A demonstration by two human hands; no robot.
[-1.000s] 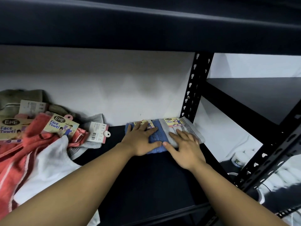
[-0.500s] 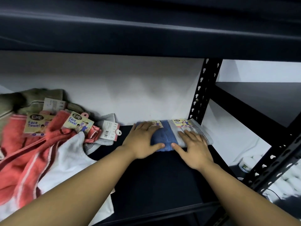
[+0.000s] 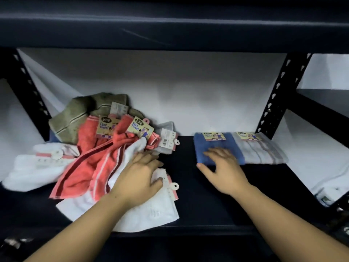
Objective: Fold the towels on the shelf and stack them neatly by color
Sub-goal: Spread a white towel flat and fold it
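Head view of a dark metal shelf [image 3: 198, 208] carrying face towels. At the right rear a folded blue towel [image 3: 217, 146] lies flat, touching a folded grey striped towel [image 3: 262, 150] beside it; each bears a card label at its back edge. At the left lies an unfolded heap: an olive towel [image 3: 79, 114] at the back, a coral towel [image 3: 88, 167] draped across the middle, a white towel [image 3: 147, 212] spread at the front, and another white towel [image 3: 30, 173] at the far left.

The left hand [image 3: 139, 178] rests on the front white towel with its fingers slightly bent, and its thumb presses the cloth beside a pink hang tag [image 3: 173, 186]. Whether it pinches the fabric cannot be told. The right hand [image 3: 224, 171] is open with fingers spread, its fingertips over the near edge of the blue towel; motion blur hides whether they touch it.

The step in hand appears to be taking the next towel from the heap. To do it well, draw the white towel clear of the coral one before lifting it, so the heap is not dragged. Spread it flat on the bare shelf between heap and folded pair. Fold it edge to edge with the label uppermost, and begin a separate white stack.
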